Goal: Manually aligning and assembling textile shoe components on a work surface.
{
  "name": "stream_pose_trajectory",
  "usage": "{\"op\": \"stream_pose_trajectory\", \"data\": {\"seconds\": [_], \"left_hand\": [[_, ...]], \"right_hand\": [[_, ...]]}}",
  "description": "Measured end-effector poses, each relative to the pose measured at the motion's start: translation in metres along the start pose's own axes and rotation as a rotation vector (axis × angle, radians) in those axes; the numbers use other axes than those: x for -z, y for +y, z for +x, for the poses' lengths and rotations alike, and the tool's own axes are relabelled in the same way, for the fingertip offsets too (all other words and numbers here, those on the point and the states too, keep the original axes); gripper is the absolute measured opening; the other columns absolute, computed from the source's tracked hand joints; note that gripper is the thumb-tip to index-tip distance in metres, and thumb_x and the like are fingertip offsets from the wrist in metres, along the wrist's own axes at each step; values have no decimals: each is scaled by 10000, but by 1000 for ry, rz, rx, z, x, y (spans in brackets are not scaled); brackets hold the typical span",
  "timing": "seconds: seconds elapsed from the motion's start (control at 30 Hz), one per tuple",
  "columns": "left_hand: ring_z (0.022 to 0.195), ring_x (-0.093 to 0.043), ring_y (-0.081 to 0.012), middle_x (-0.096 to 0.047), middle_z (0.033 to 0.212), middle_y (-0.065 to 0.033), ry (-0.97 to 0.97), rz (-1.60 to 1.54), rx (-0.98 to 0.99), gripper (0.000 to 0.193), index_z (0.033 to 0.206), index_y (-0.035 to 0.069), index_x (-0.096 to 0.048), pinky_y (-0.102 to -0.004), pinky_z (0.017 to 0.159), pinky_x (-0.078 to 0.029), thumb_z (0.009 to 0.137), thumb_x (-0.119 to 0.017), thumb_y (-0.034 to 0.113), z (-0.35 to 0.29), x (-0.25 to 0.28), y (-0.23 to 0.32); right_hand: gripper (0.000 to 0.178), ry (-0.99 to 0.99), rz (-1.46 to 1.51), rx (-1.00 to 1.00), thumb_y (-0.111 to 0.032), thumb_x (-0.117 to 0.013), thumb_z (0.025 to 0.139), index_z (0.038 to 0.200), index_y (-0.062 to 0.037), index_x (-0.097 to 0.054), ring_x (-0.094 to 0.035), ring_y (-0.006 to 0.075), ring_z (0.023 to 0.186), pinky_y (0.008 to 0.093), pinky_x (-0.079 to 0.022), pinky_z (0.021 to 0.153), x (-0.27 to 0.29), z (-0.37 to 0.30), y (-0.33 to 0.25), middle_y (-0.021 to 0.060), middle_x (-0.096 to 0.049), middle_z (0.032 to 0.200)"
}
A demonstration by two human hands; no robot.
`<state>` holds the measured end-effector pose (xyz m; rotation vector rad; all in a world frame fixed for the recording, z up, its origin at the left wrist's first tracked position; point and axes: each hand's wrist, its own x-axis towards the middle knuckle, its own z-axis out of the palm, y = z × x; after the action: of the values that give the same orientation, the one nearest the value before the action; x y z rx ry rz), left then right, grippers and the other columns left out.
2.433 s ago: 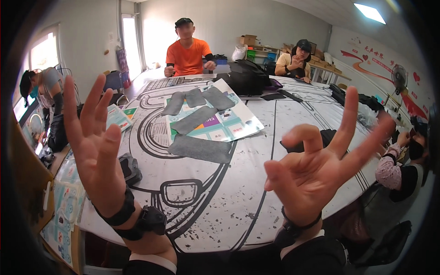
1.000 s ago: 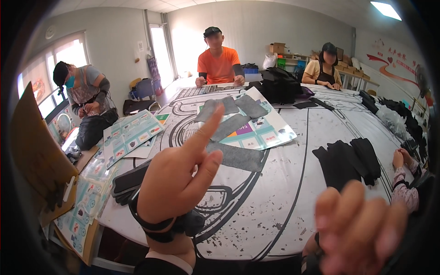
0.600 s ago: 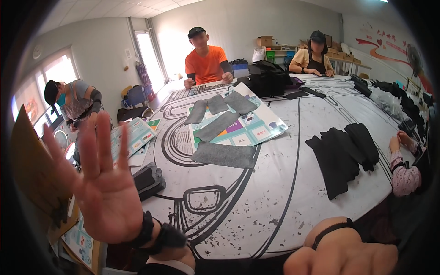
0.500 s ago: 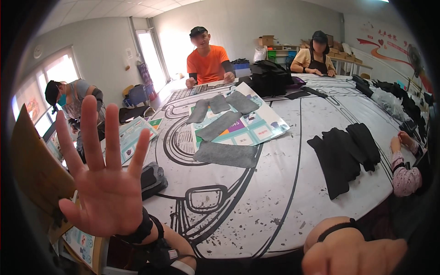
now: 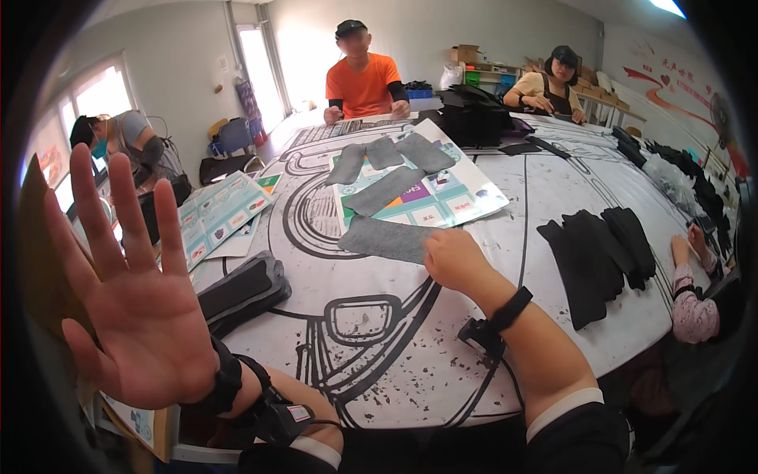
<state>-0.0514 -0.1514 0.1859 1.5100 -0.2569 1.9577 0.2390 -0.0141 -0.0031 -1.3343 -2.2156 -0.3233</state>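
Note:
My left hand (image 5: 138, 316) is raised at the left, fingers spread and palm showing, with nothing in it. My right hand (image 5: 459, 259) reaches to the middle of the table, its fingers closed at the right end of a flat grey fabric piece (image 5: 383, 239). The fingertips are partly hidden. Several more grey fabric pieces (image 5: 384, 192) lie just beyond, on a colourful printed board (image 5: 478, 197). Beside my left hand is a stack of dark grey and black fabric pieces (image 5: 245, 294), partly covered by that hand.
Black fabric pieces (image 5: 596, 261) lie fanned at the right of the white patterned table (image 5: 474, 347). A black heap (image 5: 474, 114) stands at the back. Printed boards (image 5: 225, 213) lie at the left. Several people sit around, one in an orange shirt (image 5: 363, 85); another's hands (image 5: 685, 245) rest at the right edge.
My right hand has moved from the lower right forward and left onto the grey fabric piece. My left hand has shifted left, showing more of the dark stack.

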Motion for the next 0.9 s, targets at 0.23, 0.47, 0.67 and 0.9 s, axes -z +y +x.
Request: {"op": "stream_pose_trajectory", "data": {"seconds": [0.23,0.47,0.67,0.9], "left_hand": [[1446,-34,-326,13,1553,-209,117,38,-110,797,1479,-10,-31,-505,1166,43,905,-505,274,-1,20,17],[1442,-82,-316,11,1553,-209,103,-1,-56,757,1472,-25,-50,-489,1174,-3,912,-484,241,2,23,12],[1319,-382,-342,-298,1465,-248,62,-63,69,717,1464,-34,-110,-481,1153,-178,914,-474,249,8,39,7],[968,-618,-219,-620,1123,-159,-381,586,711,393,1194,21,-569,-305,855,-466,893,-556,273,-8,43,-147]], "right_hand": [[166,-315,-182,-35,-197,-535,806,745,-88,-643,-600,265,811,419,-427,783,-11,-15,-14,76,-631,808],[125,-322,-153,90,-186,-572,793,742,-94,-640,-586,263,822,408,-415,823,37,-67,-14,70,-626,815],[138,-293,37,82,-125,-597,799,900,-61,-664,-561,269,893,404,-400,862,86,-125,-28,74,-615,865],[202,-177,50,-75,-77,-638,749,947,-47,-661,-553,265,890,405,-396,881,115,-176,-49,78,-608,911]]}}
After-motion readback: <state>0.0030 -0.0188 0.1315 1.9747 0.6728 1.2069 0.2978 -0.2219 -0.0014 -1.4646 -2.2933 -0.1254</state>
